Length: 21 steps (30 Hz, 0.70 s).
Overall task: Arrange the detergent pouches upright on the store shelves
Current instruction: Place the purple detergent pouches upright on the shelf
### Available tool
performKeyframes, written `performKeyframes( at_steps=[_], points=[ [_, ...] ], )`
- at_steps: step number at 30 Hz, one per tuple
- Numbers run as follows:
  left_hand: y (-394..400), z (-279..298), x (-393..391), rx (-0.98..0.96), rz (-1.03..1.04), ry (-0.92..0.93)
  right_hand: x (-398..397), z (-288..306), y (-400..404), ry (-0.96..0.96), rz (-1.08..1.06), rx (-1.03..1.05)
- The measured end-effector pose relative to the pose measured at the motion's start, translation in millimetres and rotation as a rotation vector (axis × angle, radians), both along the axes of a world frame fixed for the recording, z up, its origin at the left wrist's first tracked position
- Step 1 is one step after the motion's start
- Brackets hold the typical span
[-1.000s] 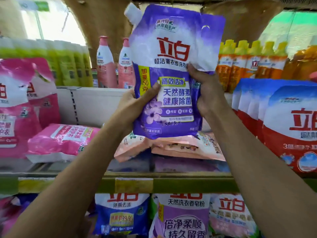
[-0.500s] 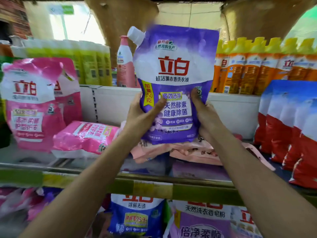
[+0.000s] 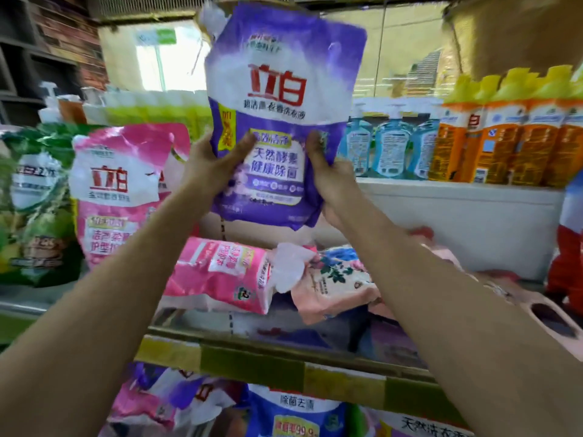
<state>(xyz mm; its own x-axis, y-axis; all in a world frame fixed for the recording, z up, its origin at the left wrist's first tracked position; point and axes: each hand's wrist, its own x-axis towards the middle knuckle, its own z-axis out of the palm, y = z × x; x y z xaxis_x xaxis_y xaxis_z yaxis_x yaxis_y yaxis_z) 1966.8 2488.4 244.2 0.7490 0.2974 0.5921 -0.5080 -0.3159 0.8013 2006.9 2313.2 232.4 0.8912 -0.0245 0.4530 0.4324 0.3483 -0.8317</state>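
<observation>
A purple detergent pouch (image 3: 284,99) with a white spout at its top left hangs upright in the air above the shelf. My left hand (image 3: 211,165) grips its lower left edge, thumb across the front. My right hand (image 3: 331,175) grips its lower right edge. Below it, a pink pouch (image 3: 217,272) and a pale pink flowered pouch (image 3: 334,285) lie flat on the shelf (image 3: 252,357). To the left a pink pouch (image 3: 116,190) and a green pouch (image 3: 34,203) stand upright.
Red and blue pouches (image 3: 568,247) stand at the right edge. The raised back shelf holds orange bottles (image 3: 504,137), blue pump bottles (image 3: 391,146) and green bottles (image 3: 151,111). More pouches (image 3: 293,414) fill the lower shelf. A pink handled bag (image 3: 542,316) lies at right.
The view has swung left, bringing the green pouch and blue pump bottles into sight. Both hands still hold the purple pouch, which now sits left of where it was over the flat pouches.
</observation>
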Motion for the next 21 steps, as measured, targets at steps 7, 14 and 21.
performKeyframes(
  at_steps=[7, 14, 21],
  points=[
    [26, -40, 40, 0.006, 0.019, 0.053, 33, -43, 27, 0.09, 0.009, -0.108],
    [17, -60, 46, -0.184, -0.023, 0.287, 29, -51, 17, 0.358, 0.097, -0.246],
    [-19, -46, 15, -0.083, 0.139, 0.38, -2, -29, -23, 0.399, -0.019, -0.559]
  ],
)
